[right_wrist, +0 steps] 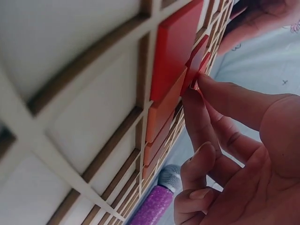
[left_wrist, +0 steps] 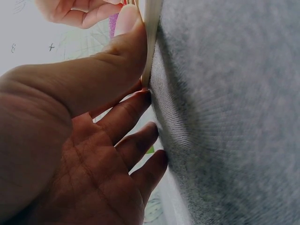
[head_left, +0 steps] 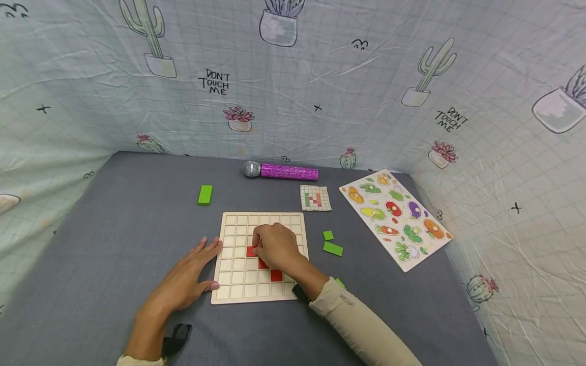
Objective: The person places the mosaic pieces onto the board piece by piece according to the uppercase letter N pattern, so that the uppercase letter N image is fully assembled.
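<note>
A wooden grid board (head_left: 235,291) lies flat on the grey table. Red tiles (head_left: 276,275) sit in its cells along a diagonal, and orange tiles (right_wrist: 165,105) beside them show in the right wrist view. Over the board's middle, my right hand (head_left: 277,247) pinches a small red tile (right_wrist: 194,84) between thumb and index finger at the grid. Its other fingers are curled. My left hand (head_left: 185,277) lies at the board's left edge with fingers extended, thumb and fingertips touching the rim. The right hand hides part of the grid in the head view.
A pattern card (head_left: 315,198) lies behind the board. Green tiles (head_left: 332,248) are scattered on the right, and another green block (head_left: 205,195) lies back left. A purple microphone (head_left: 288,171) is at the rear. A vegetable puzzle board (head_left: 366,211) stands off to the right.
</note>
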`<state>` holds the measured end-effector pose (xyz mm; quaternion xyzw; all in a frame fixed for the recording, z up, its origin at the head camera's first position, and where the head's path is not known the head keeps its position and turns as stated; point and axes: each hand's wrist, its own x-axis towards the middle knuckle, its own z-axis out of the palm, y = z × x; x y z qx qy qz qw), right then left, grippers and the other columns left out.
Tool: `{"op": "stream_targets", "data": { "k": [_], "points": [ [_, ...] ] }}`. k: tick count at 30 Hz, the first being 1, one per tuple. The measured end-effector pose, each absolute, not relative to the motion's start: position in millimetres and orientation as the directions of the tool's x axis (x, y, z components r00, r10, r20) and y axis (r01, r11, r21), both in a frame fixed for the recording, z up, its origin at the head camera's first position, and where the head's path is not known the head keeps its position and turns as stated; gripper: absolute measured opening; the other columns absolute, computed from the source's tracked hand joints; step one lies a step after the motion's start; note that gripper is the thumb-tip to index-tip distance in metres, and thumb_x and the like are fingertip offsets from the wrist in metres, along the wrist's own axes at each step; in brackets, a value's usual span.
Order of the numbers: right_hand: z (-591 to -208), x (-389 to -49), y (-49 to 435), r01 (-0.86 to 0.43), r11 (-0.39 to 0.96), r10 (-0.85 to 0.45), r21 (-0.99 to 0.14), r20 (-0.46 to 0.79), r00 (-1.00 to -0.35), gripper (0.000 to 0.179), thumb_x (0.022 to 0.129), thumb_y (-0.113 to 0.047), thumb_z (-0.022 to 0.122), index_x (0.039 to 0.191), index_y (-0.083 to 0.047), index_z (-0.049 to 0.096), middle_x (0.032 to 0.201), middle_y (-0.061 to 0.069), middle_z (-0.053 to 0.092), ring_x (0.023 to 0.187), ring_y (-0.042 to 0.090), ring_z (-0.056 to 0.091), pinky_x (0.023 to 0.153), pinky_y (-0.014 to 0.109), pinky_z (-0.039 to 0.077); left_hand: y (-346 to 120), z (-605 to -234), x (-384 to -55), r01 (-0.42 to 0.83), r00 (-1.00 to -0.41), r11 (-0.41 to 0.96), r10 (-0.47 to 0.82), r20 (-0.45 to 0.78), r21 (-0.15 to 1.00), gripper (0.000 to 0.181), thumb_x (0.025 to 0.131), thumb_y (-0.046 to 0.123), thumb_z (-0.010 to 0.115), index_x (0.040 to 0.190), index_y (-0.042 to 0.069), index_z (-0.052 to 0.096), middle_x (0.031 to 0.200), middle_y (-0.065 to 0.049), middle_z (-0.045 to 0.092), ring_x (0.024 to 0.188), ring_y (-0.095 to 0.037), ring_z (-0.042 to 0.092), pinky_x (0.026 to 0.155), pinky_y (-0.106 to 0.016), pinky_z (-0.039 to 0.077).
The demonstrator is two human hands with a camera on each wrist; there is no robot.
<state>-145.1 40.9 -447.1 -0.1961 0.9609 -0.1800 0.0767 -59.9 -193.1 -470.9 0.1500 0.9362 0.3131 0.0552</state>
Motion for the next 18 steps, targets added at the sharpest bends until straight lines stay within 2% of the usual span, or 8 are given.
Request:
{"op": "stream_targets", "data": {
  "k": [12, 18],
  "points": [
    [-451.1, -145.6, 60.7, -0.362, 0.8, -0.434, -0.479, -0.046, -0.9, 0.012, 0.087, -0.018, 0.087, 0.089, -0.022, 0.077, 0.071, -0.012, 0.062, 0.078, 0.008, 0.055, 0.062, 0.025, 0.044, -192.0, -471.7, -59.7, 0.234, -0.952, 0.764, 0.305, -0.017, 0.601, 0.093, 0.08, 0.014, 0.091, 0.161, 0.003, 0.045, 0.17, -0.019, 0.039, 0.16, -0.05, 0.028, 0.122, -0.072, 0.031],
    [-454.0, -146.1, 82.1, -0.383, 0.736, -0.453, -0.559, 0.014, -0.891, 0.014, 0.085, -0.012, 0.089, 0.091, -0.017, 0.078, 0.076, -0.008, 0.068, 0.082, 0.012, 0.059, 0.073, 0.027, 0.047, -192.9, -471.3, -59.7, 0.238, -0.95, 0.759, 0.311, -0.016, 0.606, 0.093, 0.08, 0.013, 0.091, 0.16, 0.001, 0.045, 0.17, -0.02, 0.039, 0.16, -0.05, 0.027, 0.124, -0.07, 0.028]
  ]
}}
